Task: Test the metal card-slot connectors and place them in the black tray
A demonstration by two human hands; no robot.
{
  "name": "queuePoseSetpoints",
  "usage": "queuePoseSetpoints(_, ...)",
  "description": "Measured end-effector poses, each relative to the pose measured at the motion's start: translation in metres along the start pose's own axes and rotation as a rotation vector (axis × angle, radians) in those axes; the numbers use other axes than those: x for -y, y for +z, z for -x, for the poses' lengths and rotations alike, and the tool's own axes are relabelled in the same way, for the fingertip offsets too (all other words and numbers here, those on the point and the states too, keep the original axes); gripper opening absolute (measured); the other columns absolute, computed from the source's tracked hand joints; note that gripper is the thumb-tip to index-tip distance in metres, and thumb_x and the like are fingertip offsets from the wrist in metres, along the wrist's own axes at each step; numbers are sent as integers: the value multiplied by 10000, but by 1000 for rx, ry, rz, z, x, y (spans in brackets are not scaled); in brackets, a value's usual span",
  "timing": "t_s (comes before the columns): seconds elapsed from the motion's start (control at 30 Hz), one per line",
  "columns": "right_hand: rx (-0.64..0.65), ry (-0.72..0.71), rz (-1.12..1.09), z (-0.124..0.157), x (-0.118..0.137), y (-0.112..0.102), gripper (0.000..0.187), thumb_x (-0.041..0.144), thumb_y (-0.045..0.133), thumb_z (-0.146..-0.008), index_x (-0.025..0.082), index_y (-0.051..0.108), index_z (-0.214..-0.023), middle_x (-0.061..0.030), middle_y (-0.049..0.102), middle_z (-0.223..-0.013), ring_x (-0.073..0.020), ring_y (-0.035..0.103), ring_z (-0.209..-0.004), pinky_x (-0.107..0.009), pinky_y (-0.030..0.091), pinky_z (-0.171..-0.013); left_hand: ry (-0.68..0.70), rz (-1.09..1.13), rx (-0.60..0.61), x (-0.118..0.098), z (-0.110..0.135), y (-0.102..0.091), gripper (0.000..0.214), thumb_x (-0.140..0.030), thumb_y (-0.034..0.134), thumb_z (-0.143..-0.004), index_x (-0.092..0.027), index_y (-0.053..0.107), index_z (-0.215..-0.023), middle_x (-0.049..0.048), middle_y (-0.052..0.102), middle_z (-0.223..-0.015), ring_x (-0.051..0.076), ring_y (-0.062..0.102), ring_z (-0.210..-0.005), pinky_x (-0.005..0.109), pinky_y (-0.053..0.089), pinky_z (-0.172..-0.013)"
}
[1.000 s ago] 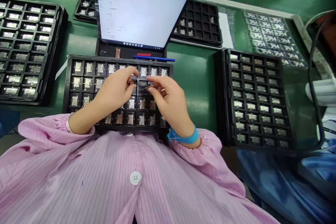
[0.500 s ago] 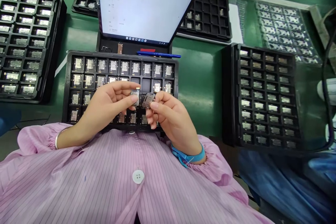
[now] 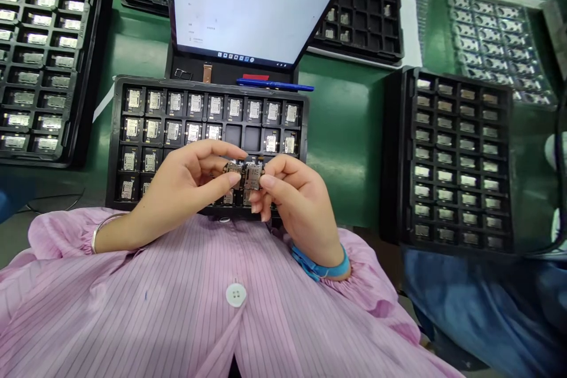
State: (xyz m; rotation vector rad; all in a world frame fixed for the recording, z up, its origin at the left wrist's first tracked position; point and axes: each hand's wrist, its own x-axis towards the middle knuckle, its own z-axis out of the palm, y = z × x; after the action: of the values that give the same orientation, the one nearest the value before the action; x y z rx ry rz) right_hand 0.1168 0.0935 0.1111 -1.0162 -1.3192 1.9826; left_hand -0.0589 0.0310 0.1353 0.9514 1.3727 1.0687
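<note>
My left hand (image 3: 190,180) pinches a small circuit board (image 3: 234,173) with a silvery metal part on it between thumb and fingers. A second circuit board (image 3: 253,176) of the same kind is gripped at its right edge by my right hand (image 3: 296,198). The two boards are held side by side, metal faces up; whether they touch I cannot tell. Both hands hover over the front of a black compartment tray (image 3: 113,147), whose pockets hold several like boards. Two pockets in its second row, just beyond my fingers, hold nothing. My hands hide part of the lower rows.
Behind the tray stands an open laptop (image 3: 261,6), with a blue pen (image 3: 274,84) and a brown strip (image 3: 207,73) before it. Stacked black trays flank me on the left (image 3: 100,71) and right (image 3: 394,153). A clear blister sheet (image 3: 500,41) lies far right. Someone's blue clothing (image 3: 465,301) shows at right.
My left hand has turned its board from edge-on to metal face up. The right hand's board has straightened beside it. The whole view has shifted slightly.
</note>
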Motion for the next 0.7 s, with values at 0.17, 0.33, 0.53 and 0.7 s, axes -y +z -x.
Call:
queuePoseSetpoints(0.17,-15,-55,56,3,0,1,209,341,674,-822,212,530,-743,25,658,-617,-106,592,-466,-186,447,-360,-9,14,0,1,1,0,242,-264,681,-832,-213,655,-1067,28,698,-789,134,610,-630,223,441,-498)
queuePoseSetpoints(0.33,-35,-105,109,5,1,2,167,293,650,-835,215,539,-738,29,647,-619,-99,573,-462,-191,432,-370,-10,19,6,0,2,0,242,-250,677,-836,-211,655,-1074,28,705,-803,128,614,-642,211,450,-507)
queuePoseSetpoints(0.53,-83,-137,177,4,2,3,162,247,634,-834,219,532,-712,45,612,-577,-88,523,-433,-208,407,-398,-3,29,-8,0,2,-1,184,-235,563,-906,-216,669,-1055,-9,657,-682,106,579,-552,210,471,-508)
queuePoseSetpoints(0.7,-72,-156,192,3,-1,1,159,219,621,-837,220,529,-707,50,590,-568,-86,498,-433,-222,405,-428,-18,75,-1,1,2,-2,212,-209,510,-919,-210,678,-1050,0,674,-706,103,573,-542,202,475,-492)
